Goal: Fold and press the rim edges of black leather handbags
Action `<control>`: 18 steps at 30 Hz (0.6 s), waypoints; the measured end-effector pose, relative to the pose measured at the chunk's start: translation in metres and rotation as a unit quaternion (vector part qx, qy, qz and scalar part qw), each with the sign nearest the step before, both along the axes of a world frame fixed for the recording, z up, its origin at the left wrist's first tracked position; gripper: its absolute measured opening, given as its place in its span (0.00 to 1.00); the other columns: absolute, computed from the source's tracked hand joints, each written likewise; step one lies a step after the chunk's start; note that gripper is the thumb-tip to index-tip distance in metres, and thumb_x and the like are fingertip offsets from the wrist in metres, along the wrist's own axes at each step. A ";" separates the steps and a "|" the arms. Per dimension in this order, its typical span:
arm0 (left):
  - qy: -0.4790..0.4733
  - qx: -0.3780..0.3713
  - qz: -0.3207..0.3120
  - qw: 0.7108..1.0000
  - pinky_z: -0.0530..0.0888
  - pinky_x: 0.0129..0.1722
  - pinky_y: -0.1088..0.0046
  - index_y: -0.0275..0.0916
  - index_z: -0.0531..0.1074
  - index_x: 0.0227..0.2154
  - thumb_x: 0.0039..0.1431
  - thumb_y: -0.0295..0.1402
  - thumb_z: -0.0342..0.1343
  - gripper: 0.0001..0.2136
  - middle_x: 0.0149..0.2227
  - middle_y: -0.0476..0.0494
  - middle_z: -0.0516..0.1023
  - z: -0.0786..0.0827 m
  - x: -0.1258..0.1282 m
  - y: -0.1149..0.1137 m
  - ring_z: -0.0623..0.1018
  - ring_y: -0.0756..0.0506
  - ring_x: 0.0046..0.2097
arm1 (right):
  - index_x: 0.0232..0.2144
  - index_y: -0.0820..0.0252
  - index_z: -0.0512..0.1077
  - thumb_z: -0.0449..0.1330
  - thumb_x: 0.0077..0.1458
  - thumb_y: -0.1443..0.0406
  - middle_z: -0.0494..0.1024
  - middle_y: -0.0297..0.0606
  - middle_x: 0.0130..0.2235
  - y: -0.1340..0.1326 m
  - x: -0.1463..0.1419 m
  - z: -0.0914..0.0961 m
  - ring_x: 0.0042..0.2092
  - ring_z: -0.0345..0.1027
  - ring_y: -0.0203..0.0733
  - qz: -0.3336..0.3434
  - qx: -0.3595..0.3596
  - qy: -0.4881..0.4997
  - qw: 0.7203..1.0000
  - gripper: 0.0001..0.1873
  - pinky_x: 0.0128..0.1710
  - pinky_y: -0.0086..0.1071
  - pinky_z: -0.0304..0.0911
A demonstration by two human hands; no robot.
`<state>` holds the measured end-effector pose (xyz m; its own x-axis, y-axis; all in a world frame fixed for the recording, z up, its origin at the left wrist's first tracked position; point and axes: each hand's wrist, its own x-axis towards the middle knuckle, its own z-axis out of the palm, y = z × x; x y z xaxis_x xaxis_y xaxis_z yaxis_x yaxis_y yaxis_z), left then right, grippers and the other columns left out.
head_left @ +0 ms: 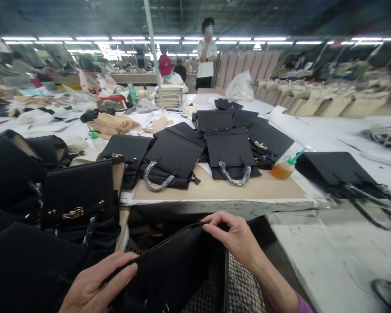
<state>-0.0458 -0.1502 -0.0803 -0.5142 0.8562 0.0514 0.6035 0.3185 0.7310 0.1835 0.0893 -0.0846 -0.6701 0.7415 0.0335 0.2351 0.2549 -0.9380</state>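
Note:
A black handbag (176, 269) lies tilted across my lap, its top edge facing up and some gold fittings low on its front. My left hand (101, 282) grips its left side, thumb in front and fingers behind the edge. At the upper right corner, my right hand (231, 234) pinches the edge between thumb and fingers. To the left stands another black handbag (81, 187) with a gold clasp. Ahead on the table lie black handbags with plastic-wrapped handles, among them one handbag (231, 148) in the middle.
A bottle of amber liquid (282, 169) with a green nozzle stands on the worktable (221, 191). One black handbag (339, 169) lies at right. Brown paper pieces (112, 126) are heaped farther back. Beyond the table are a standing person (207, 56) and a person in a red cap (169, 76).

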 end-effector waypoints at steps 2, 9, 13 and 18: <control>0.023 0.009 -0.045 0.999 0.77 0.46 0.81 0.49 0.82 0.39 0.56 0.43 0.61 0.10 0.42 0.52 0.85 -0.002 -0.007 0.000 0.83 0.44 0.43 | 0.22 0.58 0.72 0.64 0.54 0.64 0.83 0.37 0.38 -0.001 0.002 0.002 0.41 0.77 0.45 -0.005 0.002 0.003 1.000 0.10 0.45 0.35 0.66; 0.070 0.015 -0.111 0.991 0.78 0.46 0.80 0.50 0.78 0.49 0.61 0.38 0.58 0.14 0.47 0.52 0.83 0.010 -0.001 0.008 0.82 0.45 0.45 | 0.22 0.58 0.71 0.63 0.54 0.61 0.83 0.38 0.38 -0.006 -0.001 -0.003 0.40 0.77 0.45 -0.030 0.007 -0.005 1.000 0.11 0.44 0.36 0.67; 0.029 -0.006 -0.100 0.995 0.76 0.41 0.80 0.46 0.80 0.44 0.64 0.36 0.56 0.10 0.38 0.50 0.83 0.027 0.012 0.013 0.81 0.48 0.39 | 0.22 0.57 0.71 0.64 0.53 0.56 0.83 0.38 0.38 -0.007 -0.005 -0.011 0.40 0.76 0.47 -0.057 0.019 -0.017 0.998 0.14 0.45 0.37 0.67; -0.057 -0.038 -0.077 0.995 0.72 0.37 0.79 0.45 0.81 0.37 0.62 0.35 0.59 0.06 0.34 0.52 0.82 0.043 0.017 0.012 0.79 0.50 0.36 | 0.22 0.57 0.72 0.64 0.50 0.52 0.83 0.38 0.37 -0.003 -0.005 -0.016 0.40 0.75 0.50 -0.065 0.023 -0.036 0.997 0.17 0.45 0.39 0.67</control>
<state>-0.0287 -0.1384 -0.0369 -0.3752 0.9245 -0.0669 0.5639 0.2849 0.7752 0.1784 0.0858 -0.1002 -0.5708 0.8207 0.0252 0.3343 0.2604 -0.9058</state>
